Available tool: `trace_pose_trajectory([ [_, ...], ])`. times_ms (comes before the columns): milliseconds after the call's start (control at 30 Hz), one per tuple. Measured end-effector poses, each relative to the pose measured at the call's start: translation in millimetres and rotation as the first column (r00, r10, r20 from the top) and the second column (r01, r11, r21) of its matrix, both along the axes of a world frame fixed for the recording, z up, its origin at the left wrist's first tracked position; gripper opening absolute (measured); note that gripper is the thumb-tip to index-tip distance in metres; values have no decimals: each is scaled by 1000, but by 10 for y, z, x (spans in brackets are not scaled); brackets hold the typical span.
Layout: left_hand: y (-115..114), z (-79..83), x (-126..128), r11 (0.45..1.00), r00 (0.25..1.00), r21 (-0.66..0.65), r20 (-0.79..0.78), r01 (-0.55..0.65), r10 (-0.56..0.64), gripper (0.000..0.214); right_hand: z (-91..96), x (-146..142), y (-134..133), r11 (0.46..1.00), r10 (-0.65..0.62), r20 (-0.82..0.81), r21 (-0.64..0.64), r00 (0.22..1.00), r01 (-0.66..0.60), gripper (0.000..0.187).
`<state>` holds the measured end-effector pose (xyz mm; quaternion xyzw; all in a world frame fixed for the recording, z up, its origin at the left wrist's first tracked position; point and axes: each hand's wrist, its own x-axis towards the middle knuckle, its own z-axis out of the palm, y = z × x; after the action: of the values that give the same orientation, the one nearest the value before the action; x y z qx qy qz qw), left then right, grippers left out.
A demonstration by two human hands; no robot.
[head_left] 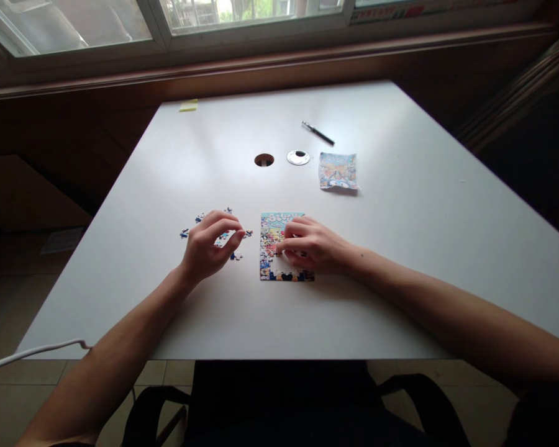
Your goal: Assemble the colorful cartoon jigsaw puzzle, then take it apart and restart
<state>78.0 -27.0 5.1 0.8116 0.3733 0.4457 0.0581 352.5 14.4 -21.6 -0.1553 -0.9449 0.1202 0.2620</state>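
A partly filled jigsaw puzzle (pixel 265 264) lies flat in front of me, with a pale unfilled area in its lower middle. Over its right side is my right hand (pixel 314 244), its thumb and index finger pinched at the puzzle's surface on what looks like a small puzzle piece. My left hand (pixel 212 242) hovers to the left, above loose puzzle pieces (pixel 236 255). Its fingers are curled, and thumb and index finger meet at the tips; anything between them is too small to make out. The hand hides part of the scattered pieces.
Behind the puzzle on the white table (pixel 214 323) lies a crinkled printed packet (pixel 338 171). Farther back are a black pen (pixel 318 133), a round silver cover (pixel 298 158), a cable hole (pixel 264 160) and a yellow sticky note (pixel 189 105). A white cable (pixel 37 351) crosses the left edge.
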Motion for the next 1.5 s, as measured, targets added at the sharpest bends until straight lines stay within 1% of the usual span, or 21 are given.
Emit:
trace_pose_trajectory([
  [67,17,3,-24,1000,1000,7,-4,-8,8,6,30,9,3,994,5,-61,-110,998,-12,18],
  [100,32,8,-54,1000,1000,19,-7,-21,21,5,46,20,9,981,-14,-116,-194,993,-8,17],
  [133,51,16,-98,998,999,39,-12,-41,41,5,60,35,19,957,-55,-179,-290,982,1,14],
  [200,97,39,-227,988,993,99,-20,-116,119,6,69,74,52,872,-196,-300,-488,934,26,9],
  [267,145,63,-384,960,971,154,-13,-232,237,8,49,112,99,772,-341,-392,-635,854,17,7],
  [333,185,78,-523,923,936,164,4,-347,351,12,13,136,147,694,-442,-455,-719,773,-27,8],
  [367,200,80,-574,907,919,157,6,-390,394,14,-5,141,167,669,-471,-472,-741,745,-47,8],
  [400,211,79,-609,895,905,147,-1,-420,425,15,-20,143,182,651,-488,-480,-757,729,-62,7],
  [467,222,69,-636,882,887,132,-29,-453,460,17,-38,142,200,625,-500,-478,-776,722,-80,8],
  [567,224,51,-620,875,877,122,-54,-469,477,15,-40,140,205,614,-499,-468,-785,729,-83,9],
  [867,262,26,-668,858,858,119,-62,-500,509,12,-44,146,201,610,-513,-457,-789,727,-66,8],
  [967,261,34,-647,860,859,107,-71,-499,507,11,-44,146,201,605,-519,-452,-794,726,-61,8],
  [1167,256,75,-621,843,839,99,-87,-529,537,11,-51,150,207,596,-524,-457,-799,718,-73,7],
  [1400,281,53,-679,830,826,75,-80,-553,557,18,-57,160,209,581,-535,-440,-811,721,-64,7],
  [1500,285,47,-699,815,813,71,-55,-576,579,19,-55,158,210,584,-530,-446,-808,721,-70,7],
])
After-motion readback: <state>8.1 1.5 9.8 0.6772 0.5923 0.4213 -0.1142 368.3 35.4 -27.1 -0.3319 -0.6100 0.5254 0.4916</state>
